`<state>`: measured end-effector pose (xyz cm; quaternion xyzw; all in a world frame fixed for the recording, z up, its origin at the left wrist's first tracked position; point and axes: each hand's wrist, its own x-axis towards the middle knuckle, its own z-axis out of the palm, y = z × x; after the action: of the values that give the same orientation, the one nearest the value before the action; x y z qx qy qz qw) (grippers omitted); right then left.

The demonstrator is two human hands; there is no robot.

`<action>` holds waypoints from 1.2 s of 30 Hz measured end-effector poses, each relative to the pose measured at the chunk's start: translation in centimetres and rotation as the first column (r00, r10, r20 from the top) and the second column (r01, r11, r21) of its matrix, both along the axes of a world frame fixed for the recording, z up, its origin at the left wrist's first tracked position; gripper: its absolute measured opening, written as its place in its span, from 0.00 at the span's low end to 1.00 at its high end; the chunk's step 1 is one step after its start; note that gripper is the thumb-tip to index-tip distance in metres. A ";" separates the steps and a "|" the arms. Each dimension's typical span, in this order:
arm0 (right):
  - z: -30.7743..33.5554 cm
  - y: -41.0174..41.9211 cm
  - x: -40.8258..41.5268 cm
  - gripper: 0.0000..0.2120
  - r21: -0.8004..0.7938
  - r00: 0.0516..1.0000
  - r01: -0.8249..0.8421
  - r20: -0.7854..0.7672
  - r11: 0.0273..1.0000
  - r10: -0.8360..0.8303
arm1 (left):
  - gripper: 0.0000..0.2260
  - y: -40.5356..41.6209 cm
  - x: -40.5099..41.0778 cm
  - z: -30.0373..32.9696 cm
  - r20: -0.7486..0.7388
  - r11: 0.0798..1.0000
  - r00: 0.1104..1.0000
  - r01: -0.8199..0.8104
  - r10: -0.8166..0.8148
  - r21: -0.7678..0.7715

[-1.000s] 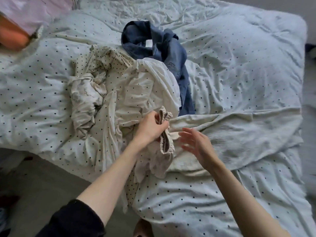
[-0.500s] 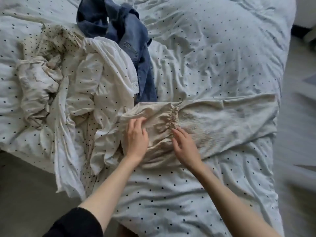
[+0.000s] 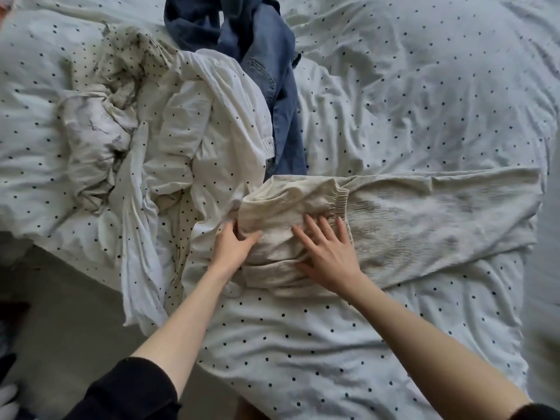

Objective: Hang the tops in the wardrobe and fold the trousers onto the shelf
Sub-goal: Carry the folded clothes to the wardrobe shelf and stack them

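Beige trousers point(image 3: 424, 219) lie folded across the bed, the elastic waistband point(image 3: 339, 204) turned over onto the legs. My left hand point(image 3: 233, 250) grips the left edge of the fold, thumb on top and fingers tucked behind the cloth. My right hand point(image 3: 327, 253) presses flat on the folded part, fingers spread. Left of them lies a heap of tops: a white dotted top point(image 3: 212, 122), a cream dotted one point(image 3: 133, 53) and a marbled grey-white one point(image 3: 94, 137). Blue jeans point(image 3: 266, 62) lie crumpled behind the heap.
Everything rests on a bed with a white black-dotted duvet point(image 3: 424, 86). The bed's corner overhangs grey floor point(image 3: 60, 313) at the lower left. A dotted garment point(image 3: 142, 268) hangs over that edge.
The waistband end I lifted a second ago now lies folded over onto the trouser legs. My right hand slid left onto the fold and flattened; my left hand moved to its left edge.
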<state>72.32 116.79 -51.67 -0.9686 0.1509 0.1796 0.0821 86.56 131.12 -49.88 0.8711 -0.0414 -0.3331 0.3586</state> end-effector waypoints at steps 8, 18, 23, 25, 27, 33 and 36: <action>4.1 -1.6 0.8 0.16 0.794 0.697 0.448 -0.023 0.410 -0.716 | 0.09 -1.3 0.8 4.8 0.039 0.988 0.994 0.104 -0.100 -0.112; 9.9 -11.8 -7.0 0.23 0.932 0.281 0.287 -0.305 -0.224 -0.910 | 0.01 -15.3 -5.4 11.9 -0.050 0.878 0.915 0.368 -0.401 -0.306; 8.5 -14.6 -10.7 0.22 0.912 0.168 0.338 -0.300 -0.231 -0.939 | 0.19 -20.5 -10.8 10.6 -0.069 0.722 0.751 0.600 -0.657 -0.344; 7.1 -14.3 -11.4 0.22 0.870 0.200 0.485 -0.216 -0.095 -0.956 | 0.17 -19.8 -10.8 9.2 -0.017 0.775 0.813 0.549 -0.582 -0.313; 5.6 -13.2 -11.8 0.21 0.804 0.323 0.583 -0.101 0.114 -0.941 | 0.15 -17.9 -10.6 7.2 0.033 0.888 0.914 0.402 -0.405 -0.221; 1.4 -8.9 -10.8 0.29 0.523 0.732 0.582 -0.005 0.622 -0.681 | 0.23 -13.5 -9.9 2.5 -0.160 0.993 0.986 0.025 -0.043 -0.115; 0.3 -7.7 -10.4 0.30 0.259 0.810 0.565 0.011 0.784 -0.587 | 0.24 -13.4 -10.5 1.0 -0.426 0.980 0.903 -0.130 0.055 -0.149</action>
<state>61.87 109.14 -51.35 -0.8658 0.4122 0.1186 0.2578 76.06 117.74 -48.83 0.7455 0.0490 -0.4901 0.4491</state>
